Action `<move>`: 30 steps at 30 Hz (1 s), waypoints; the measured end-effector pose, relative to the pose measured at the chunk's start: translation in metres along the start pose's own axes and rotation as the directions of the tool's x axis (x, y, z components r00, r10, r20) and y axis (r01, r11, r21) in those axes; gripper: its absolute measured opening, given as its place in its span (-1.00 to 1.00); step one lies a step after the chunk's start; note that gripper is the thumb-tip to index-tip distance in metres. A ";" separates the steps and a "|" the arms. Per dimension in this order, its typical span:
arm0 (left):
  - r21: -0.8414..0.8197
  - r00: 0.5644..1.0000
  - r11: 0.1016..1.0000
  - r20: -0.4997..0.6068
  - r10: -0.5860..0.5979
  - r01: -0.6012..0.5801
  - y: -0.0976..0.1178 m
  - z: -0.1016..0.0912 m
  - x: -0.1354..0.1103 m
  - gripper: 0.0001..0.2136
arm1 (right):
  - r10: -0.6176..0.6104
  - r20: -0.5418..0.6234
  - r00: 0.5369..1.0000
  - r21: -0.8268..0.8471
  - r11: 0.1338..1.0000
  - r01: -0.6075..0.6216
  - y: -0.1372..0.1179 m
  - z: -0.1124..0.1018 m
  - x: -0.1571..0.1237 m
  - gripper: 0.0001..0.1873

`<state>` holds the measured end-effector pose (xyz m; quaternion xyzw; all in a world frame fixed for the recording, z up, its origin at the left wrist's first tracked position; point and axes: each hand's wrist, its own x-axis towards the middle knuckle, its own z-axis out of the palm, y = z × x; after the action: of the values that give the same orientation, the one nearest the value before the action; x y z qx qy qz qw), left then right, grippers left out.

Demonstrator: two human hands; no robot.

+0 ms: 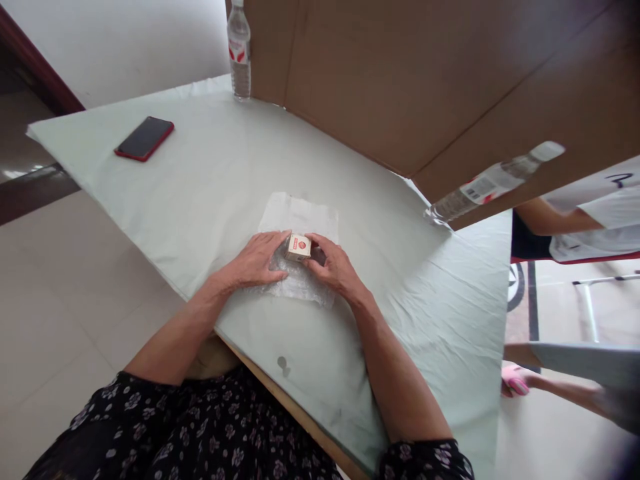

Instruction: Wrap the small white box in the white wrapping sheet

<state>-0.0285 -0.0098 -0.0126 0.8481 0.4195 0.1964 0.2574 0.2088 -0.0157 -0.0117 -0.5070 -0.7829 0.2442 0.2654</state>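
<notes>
A small cream-coloured cardboard box (299,245) with red printing stands near the table's front edge, on a sheet of clear bubble wrap (300,285). My right hand (334,265) has its thumb and index finger closed on the box's right side. On the other side, my left hand (261,260) lies with its fingers stretched forward and the thumb spread apart. Its index fingertip reaches the box's far left corner, though I cannot tell whether it presses there. The far part of the wrap spreads flat beyond both hands.
A phone in a red case (145,139) lies at the table's left. Tall brown cardboard (350,80) stands along the back, with a water bottle (239,53) upright at its left and another bottle (493,187) at its right. A seated person's arm (555,220) shows beyond the cardboard.
</notes>
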 end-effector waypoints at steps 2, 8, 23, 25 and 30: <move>0.007 1.000 1.000 -0.003 0.005 -0.005 0.000 0.000 0.000 -0.18 | 0.000 -0.003 1.000 -0.010 1.000 0.000 -0.001 -0.001 0.000 -0.41; -0.005 1.000 1.000 -0.018 0.025 -0.025 -0.002 0.000 0.000 -0.18 | -0.100 -0.036 0.994 -0.133 0.987 0.094 -0.025 -0.029 -0.024 -0.57; -0.283 0.981 0.950 -0.176 0.085 -0.133 0.012 -0.019 -0.005 -0.54 | -0.199 -0.094 0.975 -0.333 0.930 0.158 -0.049 -0.008 -0.035 -0.81; -0.298 0.979 0.944 -0.182 0.091 -0.143 0.012 -0.020 -0.005 -0.56 | -0.182 -0.168 0.969 -0.293 0.948 0.127 -0.049 -0.014 -0.025 -0.85; -0.326 0.969 0.945 -0.242 -0.050 -0.033 0.014 -0.013 0.000 -0.76 | -0.047 -0.220 0.974 -0.056 0.998 0.036 -0.036 -0.017 0.001 -0.89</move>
<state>-0.0274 -0.0132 0.0063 0.7606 0.4133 0.3662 0.3414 0.1952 -0.0259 0.0244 -0.5212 -0.7649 0.1605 0.3428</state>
